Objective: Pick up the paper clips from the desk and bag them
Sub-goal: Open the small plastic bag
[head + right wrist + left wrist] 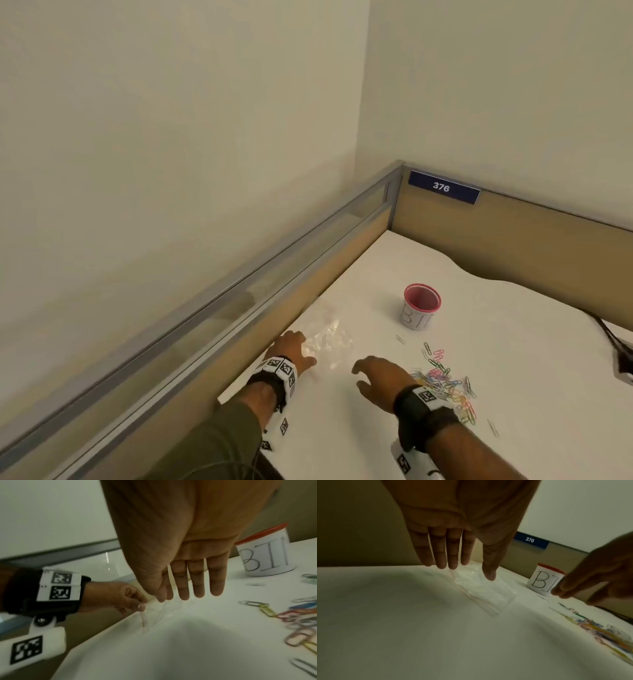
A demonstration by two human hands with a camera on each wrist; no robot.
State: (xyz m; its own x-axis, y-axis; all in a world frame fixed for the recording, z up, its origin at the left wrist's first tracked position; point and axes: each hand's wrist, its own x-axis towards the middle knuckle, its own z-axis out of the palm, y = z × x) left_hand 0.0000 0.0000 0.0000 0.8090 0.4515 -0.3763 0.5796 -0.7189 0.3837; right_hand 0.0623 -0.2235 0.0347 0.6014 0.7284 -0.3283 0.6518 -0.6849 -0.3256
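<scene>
A heap of coloured paper clips (445, 385) lies on the white desk (513, 342), right of my right wrist; they are blurred in the left wrist view (599, 628) and the right wrist view (291, 616). A clear plastic bag (330, 339) lies flat near the left partition. My left hand (298, 349) reaches down to the bag's near edge (484, 592) with straight fingers (447, 555); no firm grip shows. My right hand (373, 375) hovers open between bag and clips, fingers (199, 585) straight, holding nothing.
A red-rimmed cup (421, 306) with a hand-lettered paper label stands behind the clips. Tan partitions with a metal rail (274, 274) wall the desk's left and back. A black cable (613, 342) runs along the right edge. A few single clips (400, 339) lie apart.
</scene>
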